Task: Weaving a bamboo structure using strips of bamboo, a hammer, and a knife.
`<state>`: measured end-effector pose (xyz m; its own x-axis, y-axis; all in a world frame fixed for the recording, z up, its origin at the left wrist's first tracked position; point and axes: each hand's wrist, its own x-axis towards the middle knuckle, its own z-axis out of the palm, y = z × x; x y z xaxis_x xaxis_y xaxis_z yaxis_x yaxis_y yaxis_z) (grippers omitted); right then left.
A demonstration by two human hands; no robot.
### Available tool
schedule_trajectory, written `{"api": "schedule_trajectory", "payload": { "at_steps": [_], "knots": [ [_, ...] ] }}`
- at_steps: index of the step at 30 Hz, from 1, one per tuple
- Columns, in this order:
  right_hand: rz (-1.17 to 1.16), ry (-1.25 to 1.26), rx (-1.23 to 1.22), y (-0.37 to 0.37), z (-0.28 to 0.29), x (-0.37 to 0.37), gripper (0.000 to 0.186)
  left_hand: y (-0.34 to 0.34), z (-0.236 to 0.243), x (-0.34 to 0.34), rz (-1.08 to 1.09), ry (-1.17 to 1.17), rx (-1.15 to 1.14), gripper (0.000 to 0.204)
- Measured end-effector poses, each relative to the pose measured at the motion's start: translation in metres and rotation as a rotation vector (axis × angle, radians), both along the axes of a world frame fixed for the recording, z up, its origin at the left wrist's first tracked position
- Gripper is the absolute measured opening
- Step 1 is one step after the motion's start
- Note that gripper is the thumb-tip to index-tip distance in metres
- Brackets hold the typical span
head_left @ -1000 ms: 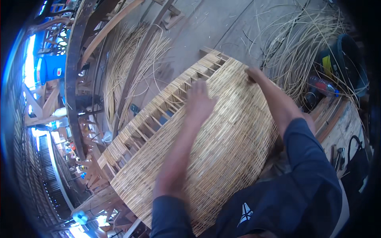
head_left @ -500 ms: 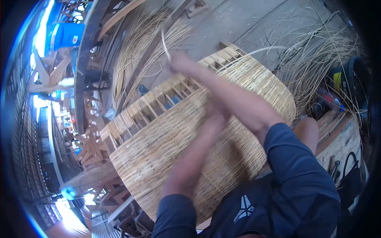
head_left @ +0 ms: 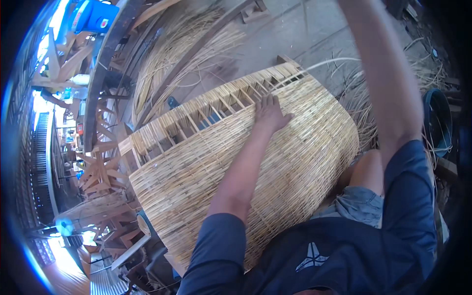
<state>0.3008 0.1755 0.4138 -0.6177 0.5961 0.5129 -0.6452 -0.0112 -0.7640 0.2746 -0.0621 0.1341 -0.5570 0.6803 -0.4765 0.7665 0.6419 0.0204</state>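
Note:
Across my lap and away from me lies a large curved panel of woven rattan (head_left: 236, 182). Along its far side runs an unwoven strip where bare upright stakes (head_left: 216, 110) show beneath a wrapped rim. My left hand (head_left: 269, 114) rests flat on the weave beside this strip, its fingers stretched out and its thumb apart. A pale rattan strand (head_left: 334, 60) leaves the panel's far right part and arches to the right, passing behind my right forearm (head_left: 391, 78). That forearm reaches up past the upper edge of the picture, so my right hand is out of sight.
A bundle of long canes (head_left: 169, 64) lies on the floor at the far left, crossed by a wooden beam. Loose coiled strands (head_left: 354, 93) and a dark round tub (head_left: 437, 120) are on the right. Wooden frame parts (head_left: 101, 169) and a blue container (head_left: 93, 17) stand left.
My right hand has swung from above the panel's far rim to the upper right and out of view. My left hand, blurred earlier under the right arm, now lies flat on the weave.

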Motion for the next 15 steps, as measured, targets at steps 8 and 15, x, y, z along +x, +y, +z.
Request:
{"api": "schedule_trajectory", "payload": {
  "at_steps": [8,15],
  "knots": [
    [0.134,-0.719,1.386,-0.068,-0.164,-0.024,0.011,-0.028,0.206,0.035,-0.375,0.349,0.568,0.055],
    [-0.188,-0.427,0.988,-0.077,-0.089,0.103,0.033,-0.158,0.271,0.053,0.187,0.115,0.519,0.030]
  ]
}}
